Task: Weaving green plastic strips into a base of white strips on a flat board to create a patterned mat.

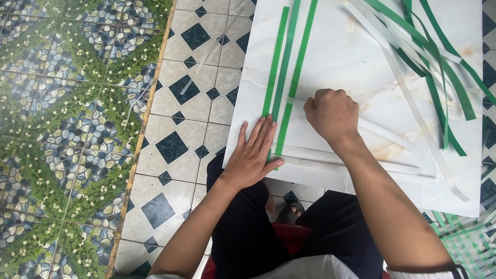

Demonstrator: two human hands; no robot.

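Observation:
A white marbled board (341, 57) lies on the tiled floor in front of me. Three green strips (287, 62) run side by side down its left part. My left hand (253, 152) lies flat, fingers spread, on the lower ends of those strips near the board's front edge. My right hand (330, 114) is closed on the end of a white strip (385, 133) that crosses the green ones and runs off to the right. Two more white strips (351, 159) lie along the board's near edge.
A loose tangle of green and white strips (431, 51) covers the board's upper right. More green strips (465, 232) lie on the floor at lower right. A patterned pebble-and-leaf floor covering (67, 129) fills the left. My knees and a red seat (289, 235) are below.

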